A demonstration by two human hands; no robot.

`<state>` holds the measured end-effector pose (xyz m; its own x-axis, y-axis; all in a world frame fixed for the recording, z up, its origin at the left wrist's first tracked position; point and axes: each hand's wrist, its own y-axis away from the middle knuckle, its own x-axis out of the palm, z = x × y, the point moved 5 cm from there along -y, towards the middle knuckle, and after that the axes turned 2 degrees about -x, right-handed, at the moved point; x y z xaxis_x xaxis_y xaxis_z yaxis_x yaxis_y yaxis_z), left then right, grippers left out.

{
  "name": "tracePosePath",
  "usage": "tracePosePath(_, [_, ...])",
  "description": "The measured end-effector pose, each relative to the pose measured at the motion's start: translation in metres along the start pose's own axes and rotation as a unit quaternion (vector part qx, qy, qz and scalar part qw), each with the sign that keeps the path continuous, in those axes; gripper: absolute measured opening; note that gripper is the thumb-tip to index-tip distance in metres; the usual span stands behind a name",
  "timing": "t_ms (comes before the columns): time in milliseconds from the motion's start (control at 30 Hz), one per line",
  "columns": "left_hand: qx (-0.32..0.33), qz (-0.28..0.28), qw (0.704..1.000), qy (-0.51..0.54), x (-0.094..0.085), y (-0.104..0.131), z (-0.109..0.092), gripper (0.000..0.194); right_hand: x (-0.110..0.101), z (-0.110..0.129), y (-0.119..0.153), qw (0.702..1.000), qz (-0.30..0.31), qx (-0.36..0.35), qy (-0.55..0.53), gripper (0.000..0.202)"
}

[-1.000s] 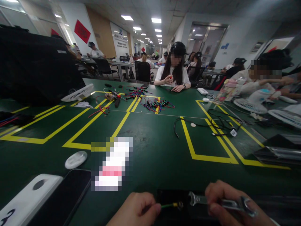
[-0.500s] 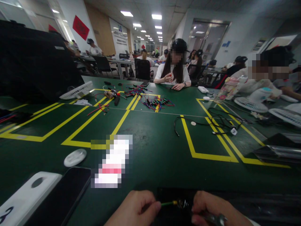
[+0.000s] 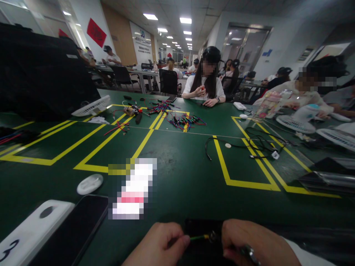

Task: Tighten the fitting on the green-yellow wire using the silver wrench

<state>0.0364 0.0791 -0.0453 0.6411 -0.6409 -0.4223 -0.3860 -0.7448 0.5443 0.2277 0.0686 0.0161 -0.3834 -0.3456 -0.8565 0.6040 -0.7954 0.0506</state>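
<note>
At the bottom edge, my left hand (image 3: pixel 161 245) pinches a thin green wire (image 3: pixel 197 238) that ends in a yellow ring terminal on a small bolt (image 3: pixel 213 236). This sits over a black block (image 3: pixel 203 228) on the green table (image 3: pixel 183 177). My right hand (image 3: pixel 255 245) is closed around a metal wrench (image 3: pixel 249 253), whose head lies hidden under the fingers next to the bolt. Only the wrench's handle end shows below the hand.
A dark phone (image 3: pixel 77 229), a white box (image 3: pixel 30 232) and a white oval case (image 3: pixel 90 183) lie at the near left. Coloured wires (image 3: pixel 183 121) and black cables (image 3: pixel 255 144) lie farther out. Several people sit across and to the right. Fans (image 3: pixel 295 123) stand at right.
My right hand has moved left toward the bolt, and the wrench head that showed a second ago is now hidden under the fingers. My left hand has kept its hold on the wire.
</note>
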Motion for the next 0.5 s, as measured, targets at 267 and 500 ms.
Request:
tracePosePath(267, [0.008, 0.000, 1.000, 0.000, 0.002, -0.002, 0.001, 0.033, -0.015, 0.001, -0.006, 0.999, 0.020, -0.025, -0.024, 0.012])
tracePosePath(500, [0.010, 0.007, 1.000, 0.001, 0.001, -0.001, 0.002, 0.034, -0.019, -0.011, 0.017, 0.987, -0.042, 0.137, -0.079, 0.022])
